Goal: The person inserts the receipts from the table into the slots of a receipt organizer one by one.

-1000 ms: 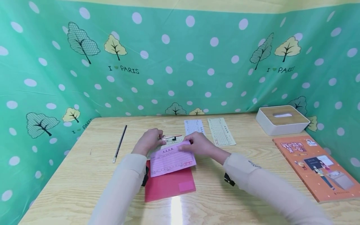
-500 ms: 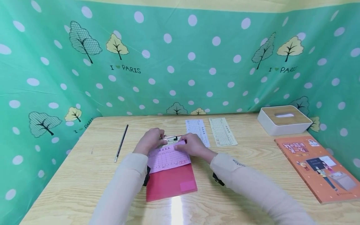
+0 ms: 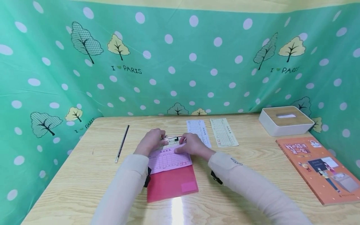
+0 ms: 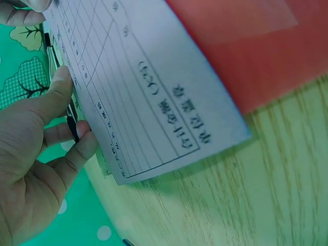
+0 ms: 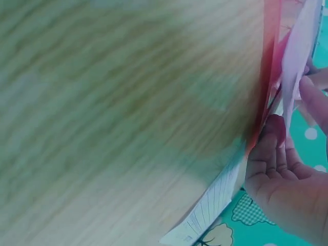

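In went the right hand [image 3: 194, 144], its fingers pinching the pink slip [image 3: 168, 161], and we saw the thumb on the printed face, near the upper right corner. Over to the left hand [image 3: 149, 142]: there we had the fingers curled about the left part of the metal clip [image 3: 176, 139], right beside the slip's top edge! And where was that slip? We found it over the upper part of the red folder [image 3: 171, 186], just below the clip, with a paler sheet [image 3: 173, 143] peeping out between the two. From the right wrist, we caught its right side standing a little off the folder.

Farther out on the wooden bench [image 3: 81, 184], we had a bluish-white slip [image 3: 199, 132] and a pale green slip [image 3: 224, 132] side by side beyond the right hand. A dark pencil [image 3: 122, 143] lay off to the left; far right, we spotted the tissue box [image 3: 287, 122] behind an orange book [image 3: 319, 170].
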Demonstrator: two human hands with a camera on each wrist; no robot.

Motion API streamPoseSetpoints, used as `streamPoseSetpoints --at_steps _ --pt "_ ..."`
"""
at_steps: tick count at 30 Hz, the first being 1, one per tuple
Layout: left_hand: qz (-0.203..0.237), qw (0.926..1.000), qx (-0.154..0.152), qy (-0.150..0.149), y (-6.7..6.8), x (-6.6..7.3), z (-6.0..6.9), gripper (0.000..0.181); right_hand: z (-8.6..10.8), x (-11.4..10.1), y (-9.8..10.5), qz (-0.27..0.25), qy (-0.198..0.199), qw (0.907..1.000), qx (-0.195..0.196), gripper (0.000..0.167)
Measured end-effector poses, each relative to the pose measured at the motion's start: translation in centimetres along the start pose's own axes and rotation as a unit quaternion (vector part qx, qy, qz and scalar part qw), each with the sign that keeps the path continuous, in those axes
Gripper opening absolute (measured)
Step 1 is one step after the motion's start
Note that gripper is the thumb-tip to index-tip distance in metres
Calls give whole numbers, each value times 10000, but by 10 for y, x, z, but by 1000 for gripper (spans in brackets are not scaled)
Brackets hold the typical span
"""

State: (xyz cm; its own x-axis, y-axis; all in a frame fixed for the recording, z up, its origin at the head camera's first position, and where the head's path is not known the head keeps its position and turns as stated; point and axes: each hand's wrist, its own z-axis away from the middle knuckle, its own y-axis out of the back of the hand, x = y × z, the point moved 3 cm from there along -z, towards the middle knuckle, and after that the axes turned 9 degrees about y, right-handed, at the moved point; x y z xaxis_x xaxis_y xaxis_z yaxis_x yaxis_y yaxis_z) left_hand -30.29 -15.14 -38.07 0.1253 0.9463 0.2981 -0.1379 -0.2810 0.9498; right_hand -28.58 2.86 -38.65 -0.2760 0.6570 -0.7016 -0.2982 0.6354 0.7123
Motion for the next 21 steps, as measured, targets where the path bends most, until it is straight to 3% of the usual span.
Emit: streamPoseSetpoints --at_steps 14,21 --pt "138 9999 7 31 -1 -2 -4 24 -5 4 1 117 30 9999 -31 31" --pt "340 9993 -86 156 1 -3 -5 23 -9 3 1 217 -150 9997 -19 28"
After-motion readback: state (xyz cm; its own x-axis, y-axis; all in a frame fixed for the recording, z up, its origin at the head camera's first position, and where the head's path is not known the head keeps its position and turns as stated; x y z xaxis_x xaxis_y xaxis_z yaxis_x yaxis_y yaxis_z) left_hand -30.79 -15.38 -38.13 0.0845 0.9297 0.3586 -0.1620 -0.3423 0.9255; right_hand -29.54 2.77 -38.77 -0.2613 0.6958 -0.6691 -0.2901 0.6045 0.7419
